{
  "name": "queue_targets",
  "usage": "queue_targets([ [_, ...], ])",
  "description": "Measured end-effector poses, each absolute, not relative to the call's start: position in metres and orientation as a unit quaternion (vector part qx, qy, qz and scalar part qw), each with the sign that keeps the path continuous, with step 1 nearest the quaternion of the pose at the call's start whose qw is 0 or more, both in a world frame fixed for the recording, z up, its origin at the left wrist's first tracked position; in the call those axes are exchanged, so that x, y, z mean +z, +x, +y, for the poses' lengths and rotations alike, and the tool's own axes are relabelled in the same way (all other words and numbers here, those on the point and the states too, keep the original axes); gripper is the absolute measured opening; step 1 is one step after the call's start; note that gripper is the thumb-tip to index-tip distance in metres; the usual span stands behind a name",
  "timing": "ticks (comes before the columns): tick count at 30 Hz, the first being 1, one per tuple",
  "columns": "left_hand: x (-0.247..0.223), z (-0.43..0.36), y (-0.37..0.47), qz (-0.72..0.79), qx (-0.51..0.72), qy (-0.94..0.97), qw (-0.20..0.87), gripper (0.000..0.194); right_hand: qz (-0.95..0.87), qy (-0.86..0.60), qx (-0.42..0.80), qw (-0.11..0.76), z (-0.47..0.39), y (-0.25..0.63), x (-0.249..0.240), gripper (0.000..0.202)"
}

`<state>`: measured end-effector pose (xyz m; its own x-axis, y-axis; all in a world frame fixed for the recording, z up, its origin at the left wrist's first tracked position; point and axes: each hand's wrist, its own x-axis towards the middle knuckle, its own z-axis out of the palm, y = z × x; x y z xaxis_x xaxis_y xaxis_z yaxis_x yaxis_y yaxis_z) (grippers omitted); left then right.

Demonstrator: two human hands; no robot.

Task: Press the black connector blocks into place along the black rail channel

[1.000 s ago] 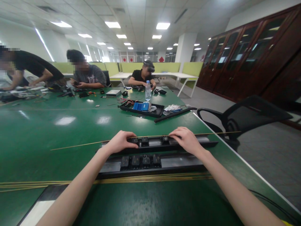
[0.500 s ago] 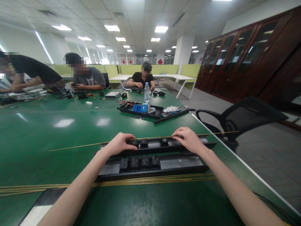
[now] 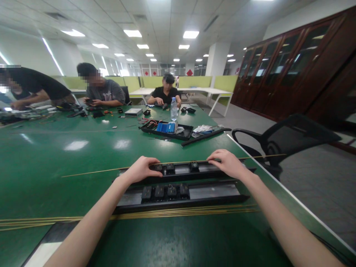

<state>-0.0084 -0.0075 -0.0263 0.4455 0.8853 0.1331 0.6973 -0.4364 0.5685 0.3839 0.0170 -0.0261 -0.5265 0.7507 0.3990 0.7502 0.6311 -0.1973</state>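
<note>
A thin brass rod runs lengthwise along the far black channel, reaching past both of its ends. The fingers and thumb of my left hand close around a small black block at that channel's left part, with the rod passing by the fingertips. Farther right, my right hand pinches the rod between thumb and fingers. Two more black blocks, one beside my left hand and one farther along, sit in the same channel. Nearer to me lies a second channel holding several black blocks.
Several brass rods lie along the near side. Beyond the channels are a black tray with a blue item, a water bottle and a black strip. A mesh chair stands right. Three people work at the far side.
The brass rod has shifted slightly to the right, and my right hand has moved the same way. My left hand stays in place. The person opposite has leaned a little leftward.
</note>
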Motion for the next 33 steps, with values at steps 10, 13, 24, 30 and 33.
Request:
queue_targets([
  [10,-0.027,-0.007,-0.008,0.481,0.216,0.819,0.225,0.048,-0.864,-0.459,0.012,0.207,0.019,0.396,-0.023,0.018],
  [13,-0.027,-0.007,-0.009,0.483,0.215,0.819,0.222,0.049,-0.864,-0.463,0.010,0.199,0.019,0.397,-0.023,0.018],
  [24,-0.030,-0.005,-0.010,0.488,0.214,0.817,0.222,0.052,-0.857,-0.485,0.009,0.172,0.022,0.409,-0.021,0.018],
  [30,-0.029,-0.006,-0.009,0.485,0.213,0.817,0.226,0.051,-0.854,-0.497,0.011,0.156,0.024,0.415,-0.022,0.018],
  [33,-0.029,-0.006,-0.009,0.492,0.210,0.816,0.220,0.052,-0.852,-0.499,0.008,0.159,0.025,0.418,-0.021,0.019],
])
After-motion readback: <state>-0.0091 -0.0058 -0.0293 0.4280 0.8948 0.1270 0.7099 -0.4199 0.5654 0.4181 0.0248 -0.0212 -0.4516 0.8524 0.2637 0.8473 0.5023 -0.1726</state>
